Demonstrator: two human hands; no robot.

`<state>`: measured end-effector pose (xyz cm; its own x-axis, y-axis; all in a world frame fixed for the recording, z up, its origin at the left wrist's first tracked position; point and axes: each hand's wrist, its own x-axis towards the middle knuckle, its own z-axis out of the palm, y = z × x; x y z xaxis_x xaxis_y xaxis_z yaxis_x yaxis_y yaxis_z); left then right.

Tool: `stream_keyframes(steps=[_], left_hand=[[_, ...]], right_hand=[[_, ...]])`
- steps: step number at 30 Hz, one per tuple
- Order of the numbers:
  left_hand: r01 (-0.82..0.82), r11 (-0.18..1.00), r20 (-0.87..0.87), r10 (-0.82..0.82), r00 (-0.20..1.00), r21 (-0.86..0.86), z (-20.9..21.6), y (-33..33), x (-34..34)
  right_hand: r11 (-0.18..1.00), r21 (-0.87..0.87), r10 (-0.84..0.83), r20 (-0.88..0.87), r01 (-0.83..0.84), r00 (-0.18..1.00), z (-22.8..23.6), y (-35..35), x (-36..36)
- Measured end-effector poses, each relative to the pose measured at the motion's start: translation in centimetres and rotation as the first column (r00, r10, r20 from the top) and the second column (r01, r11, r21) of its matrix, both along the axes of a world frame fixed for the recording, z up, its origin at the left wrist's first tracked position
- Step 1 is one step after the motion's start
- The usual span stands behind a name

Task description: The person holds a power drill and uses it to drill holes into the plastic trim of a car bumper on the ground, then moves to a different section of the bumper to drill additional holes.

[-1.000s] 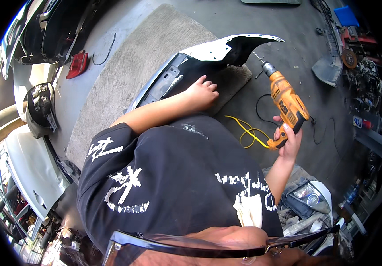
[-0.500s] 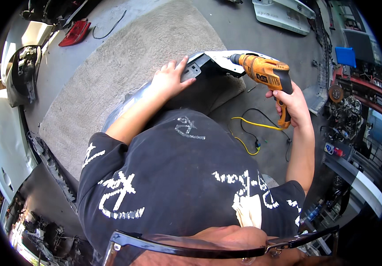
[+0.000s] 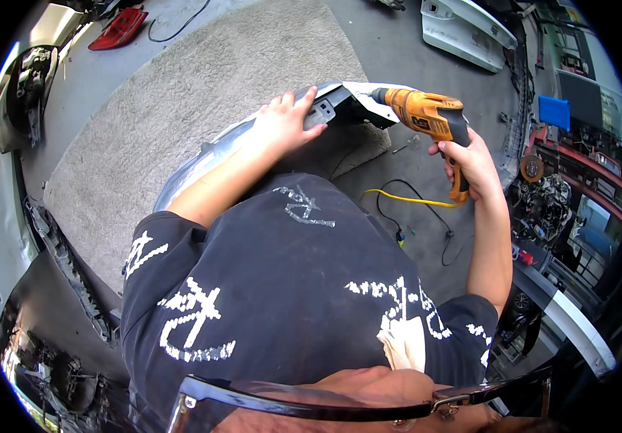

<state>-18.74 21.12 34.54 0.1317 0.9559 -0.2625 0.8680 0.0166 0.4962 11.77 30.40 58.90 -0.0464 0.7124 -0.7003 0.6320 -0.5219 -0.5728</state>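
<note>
Carpet point(image 3: 181, 108): large, grey-beige, spread over the concrete floor point(image 3: 397, 58), filling the upper left of the view. Bumper point(image 3: 203, 155): long silver-grey car body panel, lying across the carpet's near edge, its far end raised just past the carpet's right corner; the lower stretch is hidden behind the person's dark printed shirt point(image 3: 289, 289). White panel point(image 3: 470, 29): second body part, flat on the floor at top right, well apart from the bumper. Red lamp point(image 3: 116, 27): tail-light unit on the floor at top left, beyond the carpet. Drill point(image 3: 430, 119): orange and black, corded, held level, its bit end touching the bumper's raised white end. Right hand point(image 3: 473, 162): fingers wrapped tight around the drill's grip. Left hand point(image 3: 286, 123): flat, fingers spread, pressed on the bumper's top edge, just beside a small grey bracket point(image 3: 323, 112). Yellow cable point(image 3: 405, 196): runs from the drill's base along the floor, crossing a thin black cord point(image 3: 426, 209).
</note>
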Motion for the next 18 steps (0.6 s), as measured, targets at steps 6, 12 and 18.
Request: stream_keyframes(steps=[6,12,18], left_hand=[[0.013,1.0,-0.01,-0.013,1.0,0.008,0.2,0.0,0.4],[-0.019,0.995,0.039,0.016,0.999,0.096,-0.3,-0.1,0.3],[0.012,0.999,0.012,-0.012,1.0,0.039,-0.1,-0.5,0.7]], right_hand=[[1.0,-0.015,0.018,0.016,-0.018,1.0,-0.7,0.6,0.0],[0.998,-0.012,0.056,0.043,-0.055,0.998,-0.4,0.6,0.0],[0.988,-0.056,0.146,0.098,-0.142,0.984,0.8,2.4,-2.2]])
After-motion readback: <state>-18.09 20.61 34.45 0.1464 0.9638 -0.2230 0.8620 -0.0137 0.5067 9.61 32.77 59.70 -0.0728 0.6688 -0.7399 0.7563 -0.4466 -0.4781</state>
